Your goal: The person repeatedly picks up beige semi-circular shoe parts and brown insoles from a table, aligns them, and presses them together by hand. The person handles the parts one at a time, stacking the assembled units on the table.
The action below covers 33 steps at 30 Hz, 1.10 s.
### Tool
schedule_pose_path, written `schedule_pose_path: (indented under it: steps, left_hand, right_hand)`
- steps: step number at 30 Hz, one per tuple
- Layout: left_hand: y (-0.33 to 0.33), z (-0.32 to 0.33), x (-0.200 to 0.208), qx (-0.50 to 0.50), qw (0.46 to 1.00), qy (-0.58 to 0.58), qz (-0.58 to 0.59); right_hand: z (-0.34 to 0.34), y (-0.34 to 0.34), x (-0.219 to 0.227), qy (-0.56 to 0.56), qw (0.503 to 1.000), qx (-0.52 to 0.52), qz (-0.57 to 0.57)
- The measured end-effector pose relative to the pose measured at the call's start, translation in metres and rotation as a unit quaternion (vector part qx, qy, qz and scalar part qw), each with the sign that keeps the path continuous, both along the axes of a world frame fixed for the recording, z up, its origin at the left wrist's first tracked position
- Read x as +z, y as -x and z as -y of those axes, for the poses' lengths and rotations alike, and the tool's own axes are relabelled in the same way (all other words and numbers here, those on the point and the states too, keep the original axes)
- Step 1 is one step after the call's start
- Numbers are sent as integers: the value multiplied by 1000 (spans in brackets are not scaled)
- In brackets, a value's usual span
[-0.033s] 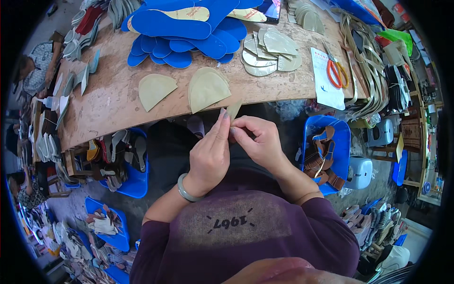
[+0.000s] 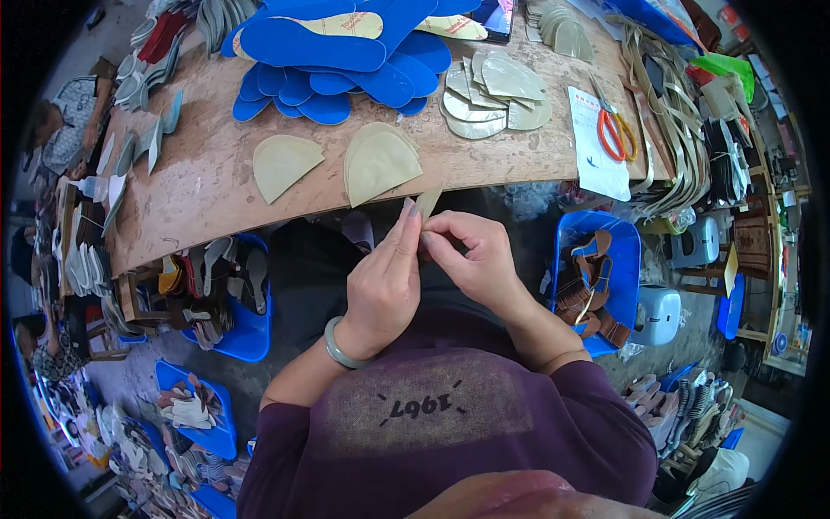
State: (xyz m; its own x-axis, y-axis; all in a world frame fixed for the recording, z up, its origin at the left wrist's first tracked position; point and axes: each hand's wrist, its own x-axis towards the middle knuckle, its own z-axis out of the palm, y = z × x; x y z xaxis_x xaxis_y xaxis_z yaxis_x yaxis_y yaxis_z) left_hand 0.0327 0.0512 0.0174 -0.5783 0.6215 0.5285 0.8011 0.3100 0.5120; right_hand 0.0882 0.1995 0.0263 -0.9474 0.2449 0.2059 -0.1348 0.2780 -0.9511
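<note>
Beige piece (image 2: 430, 201), pinched by left hand (image 2: 385, 281) and right hand (image 2: 475, 251), points forward, long axis leaning right.

Frame centre: left hand (image 2: 385, 294) and right hand (image 2: 474, 259), fingertips meeting on thin beige piece (image 2: 430, 201), pointed end upward. Pale bangle (image 2: 333, 342) on left wrist. Upper frame: wooden workbench (image 2: 194, 203); near its front edge, left of centre, rounded beige cutout (image 2: 287, 167) beside stack of similar cutouts (image 2: 380, 164). Top, left of centre: heaped blue insoles (image 2: 311, 45); top, right of centre: loose pile of glossy cream pieces (image 2: 497, 93). Upper right: orange-handled scissors (image 2: 620, 130), partly over white paper sheet (image 2: 601, 180). Right of centre, below bench: blue bin (image 2: 629, 259) holding brown strap pieces (image 2: 588, 285).
</note>
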Motion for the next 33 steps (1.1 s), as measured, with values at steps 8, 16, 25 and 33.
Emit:
schedule_pose_path:
  steps: [8, 16, 25, 33]
  left_hand:
    - [0, 2, 2, -27, 996, -9, 88]
    - [5, 0, -2, -27, 997, -34, 64]
    - [-1, -1, 3, -19, 995, -5, 99]
    - [4, 6, 1, -51, 913, -116, 388]
  right_hand:
    - [-8, 2, -2, -10, 1000, 16, 6]
    - [-5, 2, -1, 56, 998, 15, 38]
    - [-6, 1, 0, -2, 1000, -4, 12]
    - [-10, 0, -3, 5, 999, 29, 20]
